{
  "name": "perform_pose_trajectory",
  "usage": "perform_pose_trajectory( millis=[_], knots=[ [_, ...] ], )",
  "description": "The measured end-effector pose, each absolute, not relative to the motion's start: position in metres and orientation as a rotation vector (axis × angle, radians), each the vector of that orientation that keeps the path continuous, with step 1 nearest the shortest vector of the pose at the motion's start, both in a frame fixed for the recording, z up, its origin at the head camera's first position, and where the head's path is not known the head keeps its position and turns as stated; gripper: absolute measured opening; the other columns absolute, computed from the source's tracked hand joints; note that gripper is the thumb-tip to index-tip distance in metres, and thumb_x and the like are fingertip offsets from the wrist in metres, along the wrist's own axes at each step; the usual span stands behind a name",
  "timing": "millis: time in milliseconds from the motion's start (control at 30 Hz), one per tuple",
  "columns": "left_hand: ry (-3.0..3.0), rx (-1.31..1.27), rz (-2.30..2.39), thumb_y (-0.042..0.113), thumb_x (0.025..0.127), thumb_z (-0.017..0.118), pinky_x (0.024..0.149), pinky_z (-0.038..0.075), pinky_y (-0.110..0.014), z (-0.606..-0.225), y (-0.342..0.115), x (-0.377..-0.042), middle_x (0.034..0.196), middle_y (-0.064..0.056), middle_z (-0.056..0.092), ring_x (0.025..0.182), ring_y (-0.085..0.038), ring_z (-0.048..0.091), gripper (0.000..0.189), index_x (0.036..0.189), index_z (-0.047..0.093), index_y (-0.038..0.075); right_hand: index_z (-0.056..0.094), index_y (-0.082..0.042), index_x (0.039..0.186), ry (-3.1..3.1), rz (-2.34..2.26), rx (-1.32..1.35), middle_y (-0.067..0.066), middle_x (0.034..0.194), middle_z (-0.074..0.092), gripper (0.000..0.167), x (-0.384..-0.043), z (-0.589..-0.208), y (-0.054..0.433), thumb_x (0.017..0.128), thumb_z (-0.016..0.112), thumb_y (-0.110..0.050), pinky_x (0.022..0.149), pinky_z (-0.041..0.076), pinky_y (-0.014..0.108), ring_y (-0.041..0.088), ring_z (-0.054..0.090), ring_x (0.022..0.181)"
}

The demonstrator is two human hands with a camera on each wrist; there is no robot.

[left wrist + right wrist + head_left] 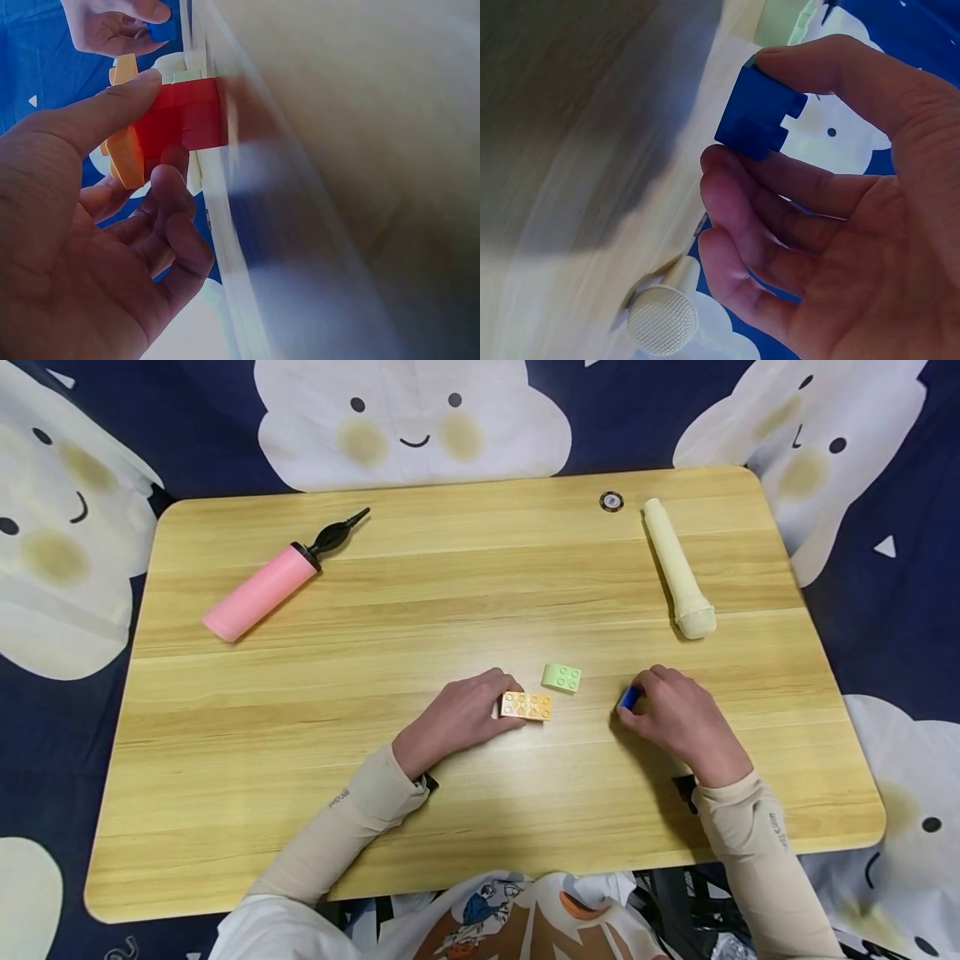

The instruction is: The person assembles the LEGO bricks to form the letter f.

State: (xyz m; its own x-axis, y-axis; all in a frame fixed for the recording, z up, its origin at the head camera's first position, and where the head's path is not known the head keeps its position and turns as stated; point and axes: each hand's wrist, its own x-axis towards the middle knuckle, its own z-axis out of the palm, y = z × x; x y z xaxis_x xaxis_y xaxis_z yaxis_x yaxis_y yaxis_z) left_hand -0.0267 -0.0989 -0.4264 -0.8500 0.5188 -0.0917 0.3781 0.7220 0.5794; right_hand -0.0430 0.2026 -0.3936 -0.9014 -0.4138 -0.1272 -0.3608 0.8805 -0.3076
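Blue plastic block (754, 112) sits pinched between the thumb and fingers of my right hand (678, 725), studs towards my palm. At 9 o'clock from it, my left hand (465, 712) clamps the red piece (201, 112) beneath an orange block (527, 707); a slack grip there could let the stack tip. My pinch on the blue covers little surface, so a sideways push might twist it loose. At 2 o'clock from the orange, a green block (561, 677) lies ungripped on the bench (375, 652); a low, careless sweep could knock it. Farther out, a microphone (673, 564) lies at 12 o'clock from my right hand, liable to roll if bumped.
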Motion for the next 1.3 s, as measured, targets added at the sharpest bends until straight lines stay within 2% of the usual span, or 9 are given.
perform_pose_trajectory(
  millis=[967, 1300],
  knots=[
    [2.698, 0.72, 0.83, 0.039, 0.09, 0.075, 0.06, 0.045, -0.027, -0.429, -0.1, -0.025, 0.094, 0.007, 0.059, 0.071, -0.008, 0.05, 0.033, 0.113, 0.067, 0.017, 0.065, 0.005, 0.089, 2.876, -0.507, -0.759, 0.013, 0.082, 0.06, 0.025, -0.037, -0.38, 0.174, 0.076, 0.078, -0.013, 0.06, 0.048, 0.041, 0.025, 0.053, 0.068],
    [2.708, 0.711, 0.839, 0.04, 0.09, 0.075, 0.058, 0.043, -0.026, -0.429, -0.099, -0.023, 0.092, 0.007, 0.058, 0.07, -0.008, 0.05, 0.033, 0.113, 0.067, 0.017, 0.066, 0.006, 0.093, 2.83, -0.536, -0.832, 0.012, 0.083, 0.059, 0.029, -0.037, -0.377, 0.161, 0.077, 0.08, -0.015, 0.061, 0.046, 0.038, 0.023, 0.052, 0.069]
  ],
)
